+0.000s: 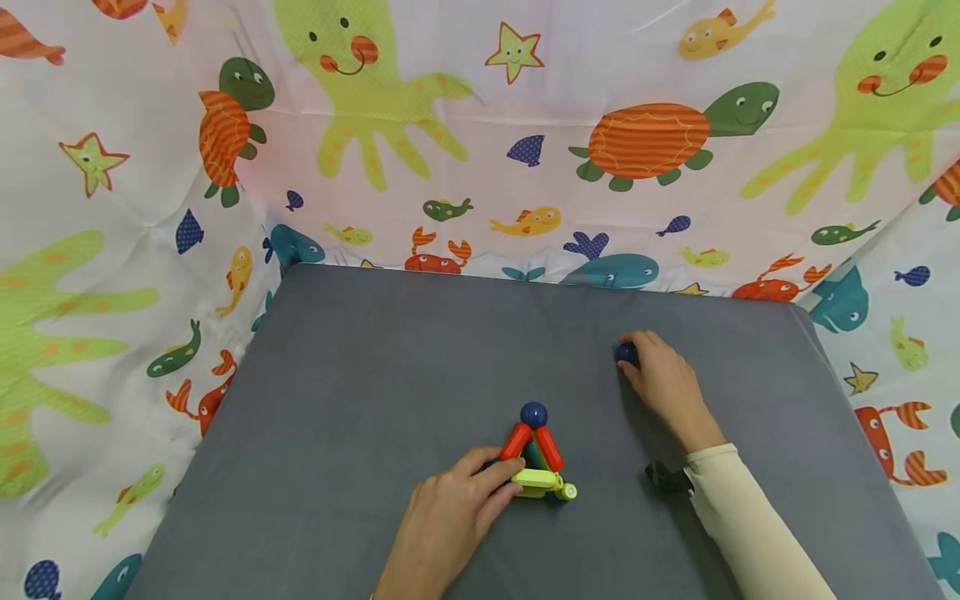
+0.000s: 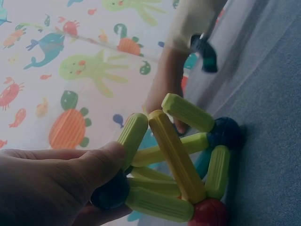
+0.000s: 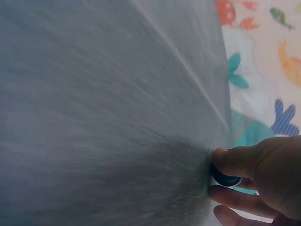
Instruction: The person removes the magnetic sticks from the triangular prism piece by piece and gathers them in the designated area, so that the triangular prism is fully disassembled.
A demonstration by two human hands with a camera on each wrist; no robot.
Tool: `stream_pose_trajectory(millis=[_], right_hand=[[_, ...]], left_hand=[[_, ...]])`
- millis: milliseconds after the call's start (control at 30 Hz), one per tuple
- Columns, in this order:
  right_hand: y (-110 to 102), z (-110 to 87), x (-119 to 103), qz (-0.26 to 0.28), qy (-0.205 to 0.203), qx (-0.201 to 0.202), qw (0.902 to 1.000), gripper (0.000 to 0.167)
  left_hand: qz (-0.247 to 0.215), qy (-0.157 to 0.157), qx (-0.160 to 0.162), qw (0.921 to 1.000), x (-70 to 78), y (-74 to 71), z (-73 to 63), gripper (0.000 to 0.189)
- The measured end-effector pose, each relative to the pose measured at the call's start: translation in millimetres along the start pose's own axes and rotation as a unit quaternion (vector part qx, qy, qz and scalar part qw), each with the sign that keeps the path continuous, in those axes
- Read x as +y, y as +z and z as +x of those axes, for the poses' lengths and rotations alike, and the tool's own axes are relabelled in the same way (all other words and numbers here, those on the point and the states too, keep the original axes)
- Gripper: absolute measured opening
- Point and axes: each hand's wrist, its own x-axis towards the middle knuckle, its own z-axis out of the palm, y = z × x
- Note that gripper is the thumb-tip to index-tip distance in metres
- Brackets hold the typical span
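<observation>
A small frame of magnetic building rods and balls stands on the grey table, with a dark blue ball [image 1: 534,414] at its top, red rods [image 1: 550,448] sloping down and yellow-green rods [image 1: 537,478] lower. My left hand [image 1: 450,508] grips the frame's left corner. Seen from the left wrist, its thumb lies against a green rod [image 2: 133,136] and a dark ball [image 2: 111,192]; a yellow rod [image 2: 176,157] runs to a red ball [image 2: 209,212]. Farther back and right, my right hand [image 1: 667,383] pinches another dark blue ball [image 1: 627,354], also visible in the right wrist view [image 3: 225,176].
The grey cloth-covered table [image 1: 360,358] spreads around both hands. A white curtain [image 1: 480,108] printed with sea animals hangs behind and along its sides. A dark wrist camera [image 1: 667,478] sits under the right sleeve [image 1: 750,517].
</observation>
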Motion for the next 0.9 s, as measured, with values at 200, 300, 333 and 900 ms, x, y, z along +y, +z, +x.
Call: stream_pose_trajectory(millis=[200,300,333,900], right_hand=[[-0.1,33.4,11.5,-0.005,0.02,-0.015,0.9997,0.037],[0.3,43.8,14.6,-0.007,0.024,-0.014,0.9996,0.038],[0.7,46.6,15.2,-0.008,0.026,-0.014,0.9995,0.038],[-33.9,41.9,-12.1,0.005,0.06,0.009,0.9982,0.055]], left_hand=[[-0.001,0.005,0.0,1.0,0.8,2.3,-1.4,0.026],[-0.007,0.004,-0.008,0.9999,0.5,2.2,-1.7,0.025],[-0.008,0.003,-0.01,0.9999,0.5,2.1,-1.7,0.025],[0.006,-0.005,-0.003,1.0,0.6,0.5,0.7,0.028]])
